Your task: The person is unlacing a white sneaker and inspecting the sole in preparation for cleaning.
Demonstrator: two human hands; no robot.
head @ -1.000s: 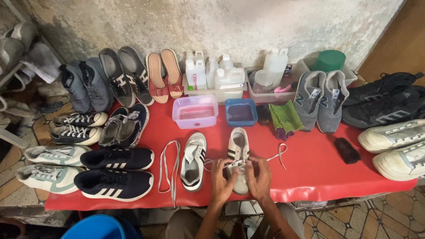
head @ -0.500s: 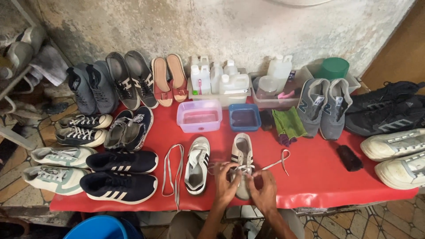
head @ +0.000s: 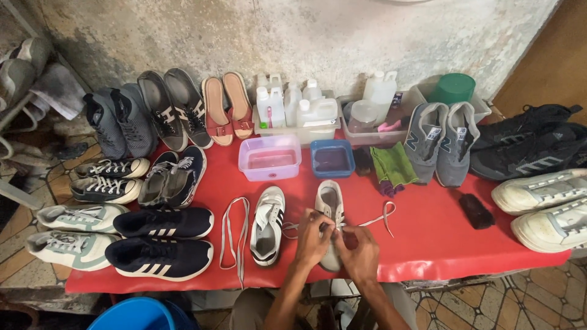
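Observation:
A white sneaker (head: 330, 201) lies toe toward me on the red table (head: 428, 238), near the front edge. My left hand (head: 313, 239) and my right hand (head: 358, 252) are both over its middle, fingers pinched on its white shoelace (head: 382, 215), whose loose end trails off to the right. The front half of the shoe is hidden under my hands. Its partner, a white sneaker with dark stripes (head: 269, 225), lies just left without a lace. A loose white lace (head: 235, 235) lies further left.
A pink tub (head: 271, 157) and a blue tub (head: 331, 158) of water stand behind the sneakers, with white bottles (head: 293, 105) at the wall. A green cloth (head: 391, 165) and dark brush (head: 476, 211) lie right. Several other shoe pairs crowd both sides.
My hands have stayed on the sneaker, working the lace; the view has shifted slightly lower and closer. The loose lace end has shifted a little on the right.

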